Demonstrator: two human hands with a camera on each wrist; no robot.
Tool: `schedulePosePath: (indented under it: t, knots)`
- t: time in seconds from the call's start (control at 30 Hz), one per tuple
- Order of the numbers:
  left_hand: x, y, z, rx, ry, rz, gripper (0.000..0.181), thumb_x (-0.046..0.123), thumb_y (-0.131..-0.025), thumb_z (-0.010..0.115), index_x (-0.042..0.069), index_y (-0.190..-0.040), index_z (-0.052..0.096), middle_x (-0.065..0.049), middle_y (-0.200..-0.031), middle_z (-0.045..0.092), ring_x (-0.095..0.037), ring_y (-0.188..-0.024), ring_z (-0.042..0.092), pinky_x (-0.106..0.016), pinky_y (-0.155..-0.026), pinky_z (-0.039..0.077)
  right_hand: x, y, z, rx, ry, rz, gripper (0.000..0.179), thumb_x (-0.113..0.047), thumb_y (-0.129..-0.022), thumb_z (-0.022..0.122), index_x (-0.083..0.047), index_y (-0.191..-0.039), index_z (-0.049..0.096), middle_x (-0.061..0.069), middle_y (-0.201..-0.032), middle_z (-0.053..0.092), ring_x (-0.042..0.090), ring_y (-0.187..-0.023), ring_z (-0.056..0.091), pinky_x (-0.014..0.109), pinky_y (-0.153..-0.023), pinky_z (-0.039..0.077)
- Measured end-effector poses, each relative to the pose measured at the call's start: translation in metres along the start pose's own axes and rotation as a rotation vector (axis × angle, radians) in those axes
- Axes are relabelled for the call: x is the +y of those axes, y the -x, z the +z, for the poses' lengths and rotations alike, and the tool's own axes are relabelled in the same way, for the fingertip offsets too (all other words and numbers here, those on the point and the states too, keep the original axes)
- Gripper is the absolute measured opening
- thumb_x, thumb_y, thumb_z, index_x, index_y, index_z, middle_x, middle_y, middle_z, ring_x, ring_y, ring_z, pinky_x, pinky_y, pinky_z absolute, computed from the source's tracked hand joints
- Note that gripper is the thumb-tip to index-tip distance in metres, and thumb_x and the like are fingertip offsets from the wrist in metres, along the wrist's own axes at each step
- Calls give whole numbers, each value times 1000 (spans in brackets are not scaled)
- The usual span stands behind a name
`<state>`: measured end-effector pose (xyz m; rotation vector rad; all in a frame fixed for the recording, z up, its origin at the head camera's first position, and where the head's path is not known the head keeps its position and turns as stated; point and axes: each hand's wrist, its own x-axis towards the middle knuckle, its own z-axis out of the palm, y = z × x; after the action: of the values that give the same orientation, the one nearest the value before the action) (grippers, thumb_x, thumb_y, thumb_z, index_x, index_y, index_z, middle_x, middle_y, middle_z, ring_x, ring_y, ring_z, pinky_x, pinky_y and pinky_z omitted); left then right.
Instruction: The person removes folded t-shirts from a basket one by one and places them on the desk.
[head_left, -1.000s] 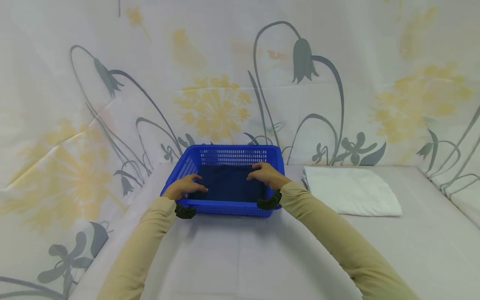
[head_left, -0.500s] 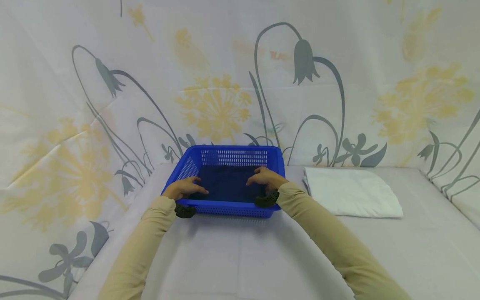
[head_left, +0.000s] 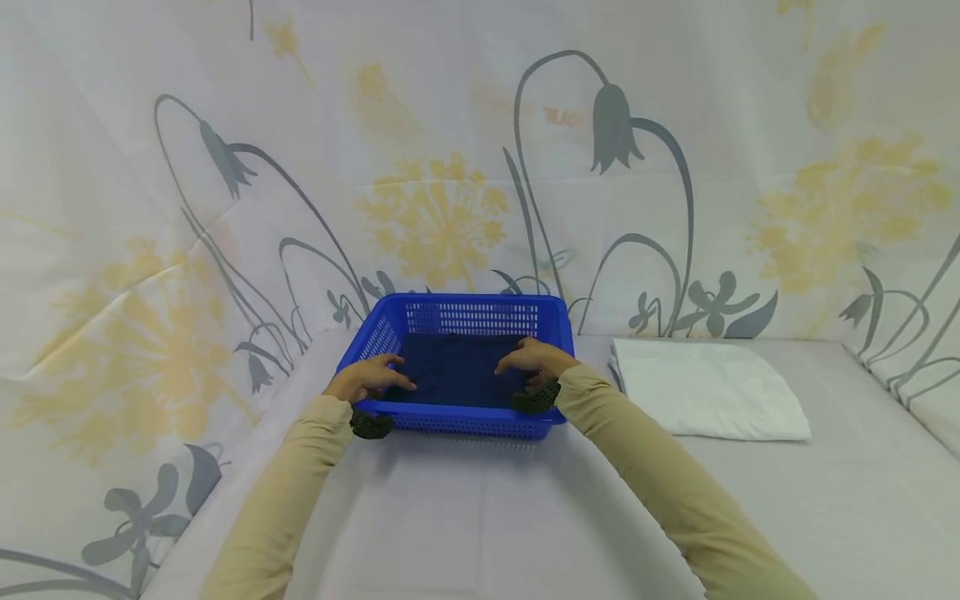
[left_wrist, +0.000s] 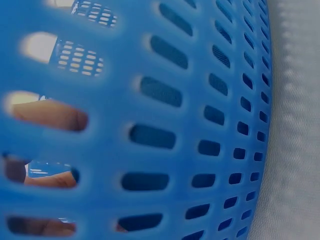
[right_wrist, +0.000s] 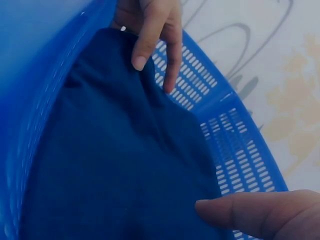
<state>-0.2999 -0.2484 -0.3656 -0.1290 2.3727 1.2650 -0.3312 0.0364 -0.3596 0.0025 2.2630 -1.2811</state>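
Observation:
A dark navy folded cloth (head_left: 453, 367) lies inside a blue plastic basket (head_left: 465, 408). At the basket's left end, my left hand (head_left: 367, 377) reaches over the rim with its fingers loosely bent above the cloth's edge. My right hand (head_left: 536, 358) is inside the right end, close to the cloth. In the right wrist view, the left thumb lies at the cloth's far edge, and the right thumb (right_wrist: 235, 212) is by its near side. The left wrist view mostly shows the perforated basket wall (left_wrist: 190, 115), with parts of fingers visible through the holes.
To the right of the basket, a folded white cloth (head_left: 708, 387) lies flat on the pale covered table (head_left: 450, 525). A flower-printed curtain (head_left: 450, 125) hangs behind the table and along its sides.
My right hand has shifted slightly left and lower within the basket. The left hand stays nearly where it was, and the head view has tilted slightly. Basket and cloths look the same.

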Motion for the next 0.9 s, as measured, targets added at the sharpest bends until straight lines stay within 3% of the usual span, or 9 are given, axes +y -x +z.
schedulePosePath:
  t: [0.1,0.33,0.4,0.47,0.53,0.6,0.7,0.83,0.9]
  knots:
    - [0,0,0,1,10,1,75,9,-88,67,-2,-150,26,-29,-153,18,-47,-136,25,-53,-106,30,0,0,0,-27,36,-11,85,-24,-89,67,-2,-153,15,26,-147,31,37,-110,53,39,-79,53]
    - [-1,0,-2,-15,20,9,70,6,-88,66,1,-149,31,-29,-154,15,-50,-136,22,-55,-106,29,1,-3,-1,-75,29,-49,82,-20,-89,67,-3,-153,18,25,-154,20,46,-131,34,51,-96,44]
    - [0,-1,-3,-23,42,10,68,6,-89,65,2,-148,33,-28,-154,14,-48,-137,22,-55,-106,29,1,-4,-2,-75,30,-63,81,-18,-89,67,-3,-153,19,26,-153,20,48,-129,36,50,-93,45]
    - [0,-2,-3,-31,67,14,66,5,-89,64,2,-148,35,-27,-155,12,-46,-137,22,-54,-106,29,1,-4,-4,-70,38,-68,80,-17,-88,68,-6,-153,21,27,-149,28,41,-113,50,44,-85,50]
    - [1,-1,-3,-38,82,21,65,5,-90,64,0,-148,35,-26,-155,13,-44,-135,28,-51,-104,34,1,-4,-6,-67,44,-71,80,-16,-87,68,-9,-153,23,25,-139,38,30,-89,54,37,-73,51]
    - [2,0,-3,-32,84,25,64,5,-90,64,1,-148,36,-26,-155,15,-38,-128,37,-44,-96,42,1,-3,-7,-77,34,-77,80,-12,-86,69,-10,-153,25,18,-122,45,21,-74,46,33,-65,48]
    - [1,-1,-4,-30,71,33,63,5,-90,63,0,-147,37,-26,-154,17,-33,-110,45,-35,-79,44,1,-3,-8,-119,-2,-86,79,-3,-86,67,-11,-153,26,8,-86,43,14,-59,34,27,-55,40]
    - [-2,-3,-4,-30,67,35,61,5,-91,62,0,-147,37,-26,-156,13,-37,-123,40,-39,-88,43,0,-3,-7,-166,-16,-107,79,4,-87,63,-11,-154,24,-1,-59,30,10,-47,26,24,-47,31]
    - [-2,-4,-4,-34,71,36,61,4,-92,61,-1,-147,36,-26,-156,10,-40,-135,29,-45,-97,41,0,-3,-7,-170,-4,-114,79,4,-87,63,-11,-154,24,-2,-55,29,9,-44,27,24,-46,31]
